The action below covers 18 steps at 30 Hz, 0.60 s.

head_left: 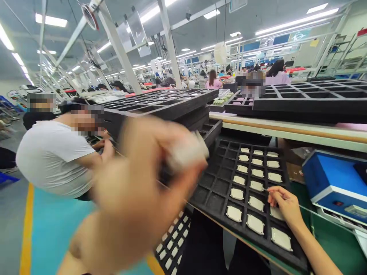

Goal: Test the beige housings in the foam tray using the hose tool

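My left hand [143,179] is raised close to the camera and smeared by motion. Its thumb and fingers close round a whitish piece [187,151], too blurred to name more exactly. Below and to the right lies a black compartment tray [210,181]. Several cream-coloured, squarish plates with small corner tabs, such as this cream plate [255,224], sit singly in its right-hand columns. My right hand [282,202] hovers at the rightmost column, fingertips pinched together at a compartment and partly covering a plate. Whether anything is between those fingertips is hidden.
Stacked black trays [160,110] rise behind my left hand. More trays [312,105] stand on a shelf [286,131] ahead. A blue box [334,187] is on the right. Another plate-filled tray [173,244] lies lower down. A person in a white shirt [57,156] bends at the left.
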Available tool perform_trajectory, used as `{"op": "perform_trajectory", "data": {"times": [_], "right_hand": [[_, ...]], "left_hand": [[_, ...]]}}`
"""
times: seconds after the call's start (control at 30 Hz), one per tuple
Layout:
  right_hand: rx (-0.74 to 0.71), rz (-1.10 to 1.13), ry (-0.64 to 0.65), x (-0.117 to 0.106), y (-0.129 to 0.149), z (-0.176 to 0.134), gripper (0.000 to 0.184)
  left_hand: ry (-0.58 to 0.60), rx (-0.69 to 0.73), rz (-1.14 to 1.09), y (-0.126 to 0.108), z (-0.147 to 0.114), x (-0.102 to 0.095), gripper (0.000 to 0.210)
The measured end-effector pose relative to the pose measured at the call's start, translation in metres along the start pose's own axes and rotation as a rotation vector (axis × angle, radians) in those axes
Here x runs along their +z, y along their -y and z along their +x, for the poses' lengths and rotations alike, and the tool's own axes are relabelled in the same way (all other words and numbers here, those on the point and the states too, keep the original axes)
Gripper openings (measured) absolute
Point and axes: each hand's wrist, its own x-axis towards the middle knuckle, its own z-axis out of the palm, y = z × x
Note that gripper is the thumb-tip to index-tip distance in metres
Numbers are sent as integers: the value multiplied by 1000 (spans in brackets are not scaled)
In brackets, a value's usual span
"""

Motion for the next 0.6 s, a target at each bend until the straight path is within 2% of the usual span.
{"op": "perform_trajectory", "data": {"times": [0.03, 0.1, 0.13, 0.17, 0.2, 0.27, 0.3, 0.37, 0.43, 0.6], "right_hand": [[1, 4, -4, 1, 2, -1, 17], [1, 11, -9, 3, 7, -3, 15], [-8, 12, -10, 4, 9, -4, 15], [-21, 12, -13, 5, 10, -5, 15], [-36, 10, -17, 5, 11, -5, 15], [-70, 5, -28, 7, 12, -6, 14], [-82, 4, -29, 7, 12, -7, 14], [-99, 14, -24, 8, 12, -8, 12], [-113, 43, -16, 8, 13, -9, 10], [-161, 138, -17, 5, 10, -7, 8]], "left_hand": [[76, 29, -165, 5, -14, 31, 27], [500, 63, -447, 18, -18, 103, 17], [646, 44, -610, 24, -9, 141, 15], [710, -27, -842, 29, 7, 177, 13], [698, -163, -1098, 33, 25, 210, 16], [650, -230, -1237, 36, 62, 265, 22], [603, -262, -1302, 36, 76, 285, 23], [547, -303, -1393, 39, 92, 314, 24], [563, -355, -1478, 46, 92, 329, 24], [693, -435, -1580, 63, 81, 339, 30]]}}
